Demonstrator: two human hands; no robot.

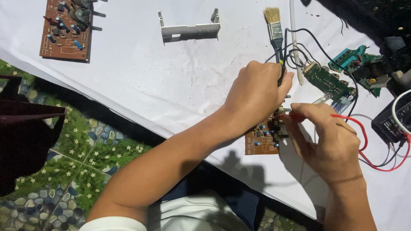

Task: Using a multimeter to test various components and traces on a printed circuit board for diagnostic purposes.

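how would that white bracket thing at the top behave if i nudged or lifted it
The white bracket looks like thin moulded plastic, so probably light and stiff. It rests on a long flat side on the white sheet, so a nudge would likely slide it, not roll it. Its upright end tabs look thin and might snap if squeezed.

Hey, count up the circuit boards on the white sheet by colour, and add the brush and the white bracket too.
Brown circuit boards: 2, one at the top left, one under the hands
Green circuit boards: 2, a long one and a teal one
Paintbrush: 1
White bracket: 1
Total: 6
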